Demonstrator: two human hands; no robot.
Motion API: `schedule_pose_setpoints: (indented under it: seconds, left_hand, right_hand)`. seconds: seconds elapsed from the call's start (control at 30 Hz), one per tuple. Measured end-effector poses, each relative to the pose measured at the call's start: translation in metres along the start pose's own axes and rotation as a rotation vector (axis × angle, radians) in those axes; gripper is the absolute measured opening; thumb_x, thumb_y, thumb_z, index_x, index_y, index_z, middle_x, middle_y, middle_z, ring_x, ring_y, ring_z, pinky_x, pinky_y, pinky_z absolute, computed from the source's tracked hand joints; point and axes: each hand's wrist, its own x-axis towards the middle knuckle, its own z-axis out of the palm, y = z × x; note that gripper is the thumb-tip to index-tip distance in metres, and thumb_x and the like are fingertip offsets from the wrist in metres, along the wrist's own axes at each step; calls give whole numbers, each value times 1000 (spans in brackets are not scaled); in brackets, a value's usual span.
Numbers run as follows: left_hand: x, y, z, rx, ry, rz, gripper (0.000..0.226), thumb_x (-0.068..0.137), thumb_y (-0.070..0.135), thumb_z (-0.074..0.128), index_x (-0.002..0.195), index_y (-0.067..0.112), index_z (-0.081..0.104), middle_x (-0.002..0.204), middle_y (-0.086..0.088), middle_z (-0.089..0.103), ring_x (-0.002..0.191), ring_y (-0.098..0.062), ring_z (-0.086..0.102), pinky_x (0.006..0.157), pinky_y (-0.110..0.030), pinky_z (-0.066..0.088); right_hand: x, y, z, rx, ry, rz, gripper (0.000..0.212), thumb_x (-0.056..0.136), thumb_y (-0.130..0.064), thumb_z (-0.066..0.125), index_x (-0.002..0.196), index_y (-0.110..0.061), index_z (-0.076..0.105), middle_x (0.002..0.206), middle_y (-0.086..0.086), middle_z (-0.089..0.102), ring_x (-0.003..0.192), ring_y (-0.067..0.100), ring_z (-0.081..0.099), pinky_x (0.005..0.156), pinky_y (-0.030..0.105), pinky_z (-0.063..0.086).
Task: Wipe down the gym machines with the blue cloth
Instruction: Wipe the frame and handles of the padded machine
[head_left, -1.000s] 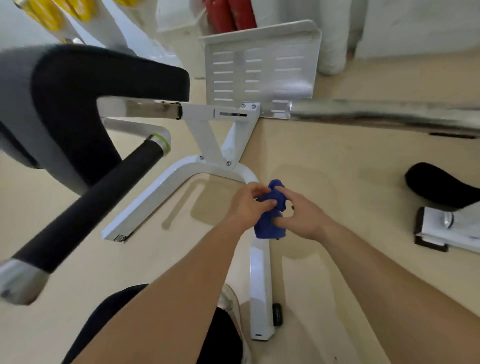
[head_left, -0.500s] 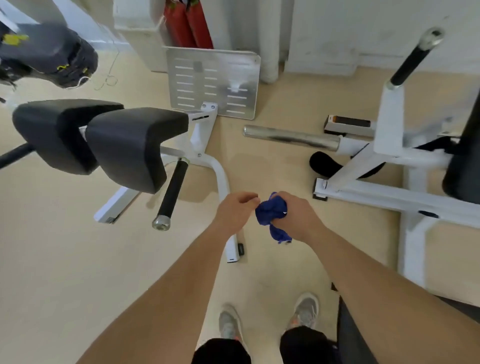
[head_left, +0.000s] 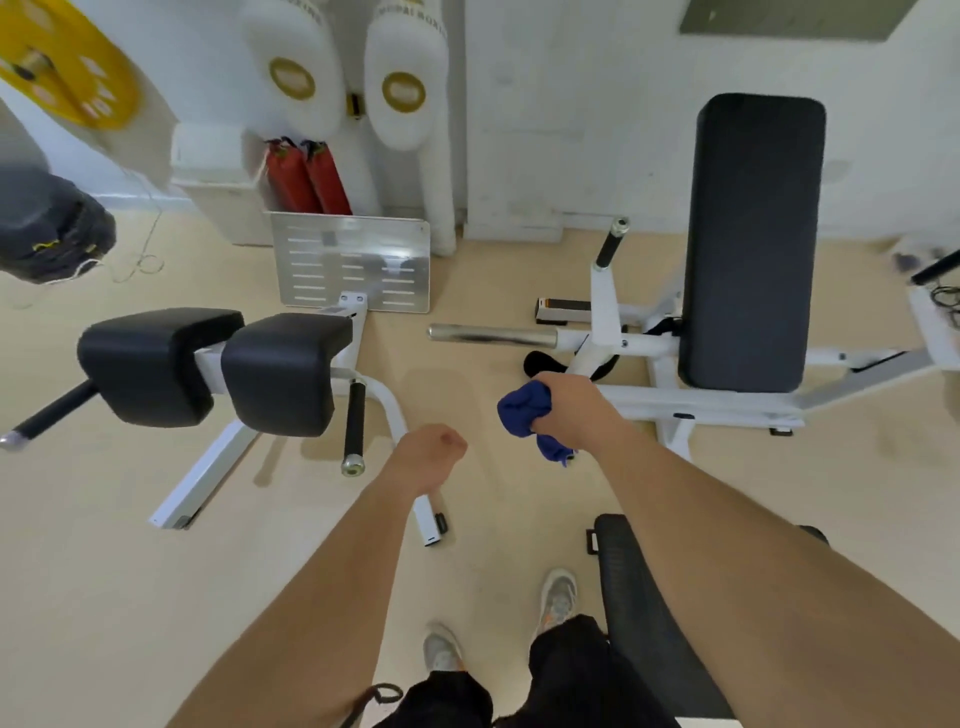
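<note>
**A:** Where do we find the blue cloth (head_left: 522, 410)?

**B:** Just right of the frame's centre, held above the floor. It is bunched in the right hand (head_left: 576, 410), whose fingers curl tightly round it. The left hand (head_left: 428, 457), lower and to the left, is curled into a fist, and we see nothing in it. The two hands are apart.

**A:** What surrounds the cloth, and what stands in its way?

**B:** Only the right hand touches it. Behind it in the frame runs the white frame (head_left: 701, 402) of the right-hand machine. A chrome bar (head_left: 493, 335) lies above the cloth, and a tall back pad (head_left: 753, 244) stands at upper right. At mid-left, two black pads (head_left: 280, 374) and a black-sleeved handle (head_left: 355, 426) belong to the other machine. A slotted metal plate (head_left: 353, 262) stands at upper centre. A black seat (head_left: 639, 597) lies under the right forearm.

**A:** How does the cloth look?

**B:** It is deep blue, crumpled and matte, with one tail hanging below the fist.

**A:** And the materials?

**B:** The pads are smooth black upholstery with rounded corners. The frames are white-painted tube, the bar is polished metal, and the floor (head_left: 104, 571) is pale tan and smooth.
</note>
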Motion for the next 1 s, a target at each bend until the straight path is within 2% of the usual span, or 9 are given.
schedule_pose_setpoints:
  seconds: [0.17,0.23,0.4,0.5,0.6,0.63,0.77,0.9,1.0]
  left_hand:
    - [-6,8,-43,111,42,52,35,100,32,45,128,15,59,123,-3,62,106,-20,57,87,-29,42]
    - [1,11,-57,119,62,55,36,100,32,46,129,15,58,123,-2,61,104,-18,55,84,-28,38]
    - [49,24,-86,123,94,25,26,98,31,47,112,15,63,110,-4,65,93,-19,58,82,-30,44]
    - [89,41,-103,99,136,-19,14,98,27,47,98,17,56,97,-3,59,86,-19,54,77,-30,43]
    - [125,66,-124,67,182,-75,12,99,26,45,95,18,52,94,-3,55,84,-19,51,75,-30,41]
    - [134,74,-131,54,192,-97,13,99,26,44,95,18,52,95,-4,57,86,-19,52,77,-30,41]
    - [162,88,-159,13,238,-228,21,96,31,42,94,18,58,98,-2,65,93,-21,62,84,-35,50]
    - [173,84,-187,-64,294,-313,26,95,30,44,98,14,64,94,0,66,85,-18,59,72,-31,45]
    - [173,69,-208,-129,338,-386,24,97,32,49,111,20,65,106,3,66,93,-16,59,79,-29,44]
  right_hand:
    - [-9,-55,-10,40,-28,-68,10,72,0,42,80,0,49,56,10,49,50,25,44,53,32,43]
    - [7,-65,-15,24,-10,-82,23,75,1,46,95,5,55,65,15,57,54,25,51,52,34,46]
    - [64,-89,-39,32,-54,-110,20,79,-5,55,97,-11,58,69,29,61,51,29,53,49,36,45]
    - [113,-102,-62,110,-123,-112,23,78,-13,57,92,4,51,64,17,43,57,28,40,54,37,34]
    - [155,-124,-93,72,-218,-190,4,78,0,47,78,-3,49,61,14,38,58,27,35,55,36,29]
    - [169,-130,-103,43,-257,-215,13,77,5,42,77,-7,49,57,12,37,57,25,34,54,33,28]
    - [216,-162,-137,-126,-380,-290,11,76,12,37,76,13,48,41,-9,36,48,20,31,43,20,26]
    - [283,-199,-132,-285,-445,-334,14,66,0,40,67,-13,45,48,2,40,52,24,39,49,28,30]
    - [327,-236,-101,-422,-455,-373,25,64,-4,46,84,-14,58,59,15,61,46,29,55,49,36,50]
